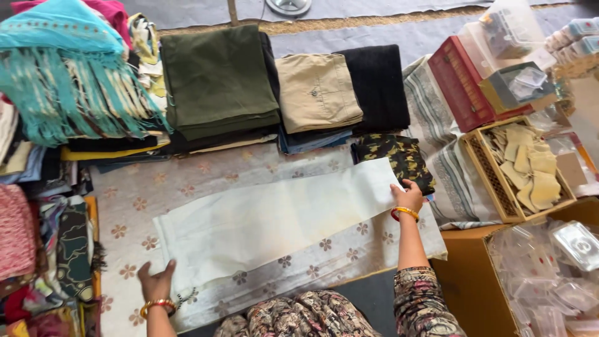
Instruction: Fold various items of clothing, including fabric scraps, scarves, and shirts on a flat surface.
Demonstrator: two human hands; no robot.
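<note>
Left edge of the floor mat (206, 168): a heap of mixed fabrics, topped by a teal fringed shawl (62, 68). My left hand (156, 282) lay flat, fingers spread, pressing the near-left end of the white cloth (268, 221); it pinned the cloth and gripped nothing. That cloth lay across the middle of the mat as one long, narrow band, already folded lengthwise by the look of it, with its edges roughly even. Judged partly done: the long fold was made, the short folds that would bring it to stack size were not yet.

Along the far edge of the mat stood finished stacks: olive green folded cloth (218, 78), tan trousers (317, 90), a black folded piece (377, 84). A dark camouflage-print piece (396, 159) lay just beside the white cloth's far-right end.

My right hand (405, 198) rested at that far-right end, fingers curled onto the corner; whether it pinched the edge I could not tell. Right of the mat: a wooden tray of pale cloth pieces (524, 165).
</note>
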